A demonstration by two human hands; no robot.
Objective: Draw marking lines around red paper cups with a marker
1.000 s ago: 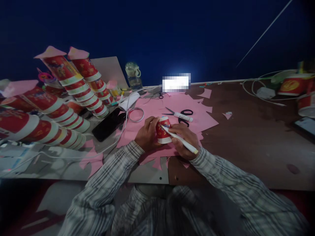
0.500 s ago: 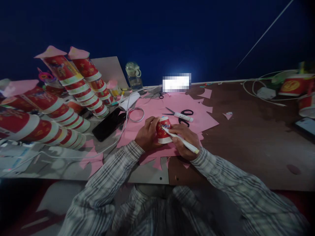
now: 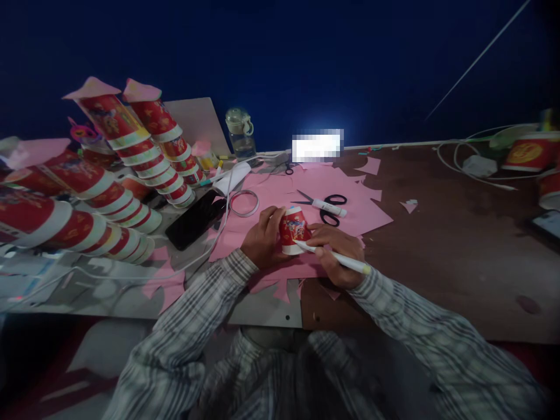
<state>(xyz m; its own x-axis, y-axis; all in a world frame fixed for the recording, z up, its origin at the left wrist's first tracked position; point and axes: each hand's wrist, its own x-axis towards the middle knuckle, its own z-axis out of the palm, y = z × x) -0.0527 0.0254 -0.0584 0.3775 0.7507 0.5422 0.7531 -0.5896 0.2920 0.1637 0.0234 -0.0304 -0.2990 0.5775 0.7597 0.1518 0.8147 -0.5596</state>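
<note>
My left hand (image 3: 263, 238) is closed round the left side of a red paper cup (image 3: 294, 228), which stands upside down with its white rim at the bottom. In my right hand (image 3: 340, 252) is a white marker pen (image 3: 345, 261) with a yellow end, gripped like a pencil. Its tip meets the printed side of the cup low down, near the rim. Pink paper (image 3: 367, 217) lies under both hands. Just beyond the cup are black-handled scissors (image 3: 335, 200) with a white glue stick (image 3: 330, 208) lying across them.
Tall stacks of red paper cups (image 3: 126, 137) with pink paper tops fill the left side. A black phone (image 3: 192, 220), a tape roll (image 3: 244, 203) and a white cable (image 3: 224, 224) lie nearer. A water bottle (image 3: 240, 134) stands behind. Far right are cables and a charger (image 3: 480, 167).
My right hand has shifted right and the pen tip has slid down the cup from its upper part to near the rim. My left hand keeps its hold. The view has turned slightly.
</note>
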